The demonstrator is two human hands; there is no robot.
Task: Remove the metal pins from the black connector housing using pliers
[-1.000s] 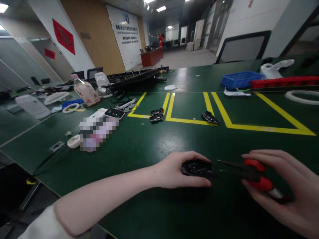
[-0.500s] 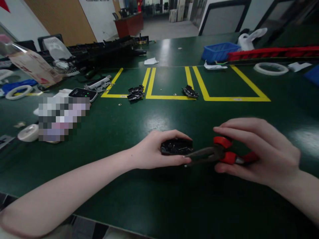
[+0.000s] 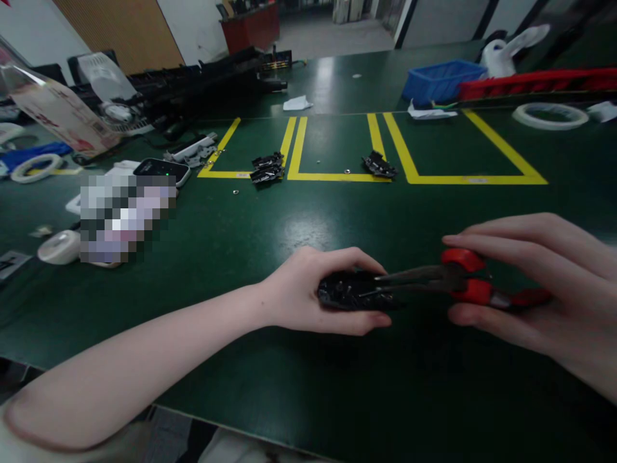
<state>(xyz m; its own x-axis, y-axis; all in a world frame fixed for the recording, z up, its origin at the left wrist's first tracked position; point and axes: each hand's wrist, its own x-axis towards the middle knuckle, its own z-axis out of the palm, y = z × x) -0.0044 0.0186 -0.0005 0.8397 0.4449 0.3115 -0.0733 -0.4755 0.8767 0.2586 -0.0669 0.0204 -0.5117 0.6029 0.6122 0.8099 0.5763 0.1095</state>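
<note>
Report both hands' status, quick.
Left hand: closed around a black plastic part.
Right hand: holding red-handled needle-nose pliers, tips parted at that part; contact can't be told.

The part (image 3: pixel 343 292), black, elongated and rough-surfaced, stretches left to right. From the part's right, red-handled pliers (image 3: pixel 452 278) reach their slim, parted jaws over its near end; contact is unclear.

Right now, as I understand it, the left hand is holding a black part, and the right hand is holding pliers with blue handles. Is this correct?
Not quite: in the head view, the handles are red, not blue. The left hand does hold a black part, and the right hand holds the pliers.
</note>
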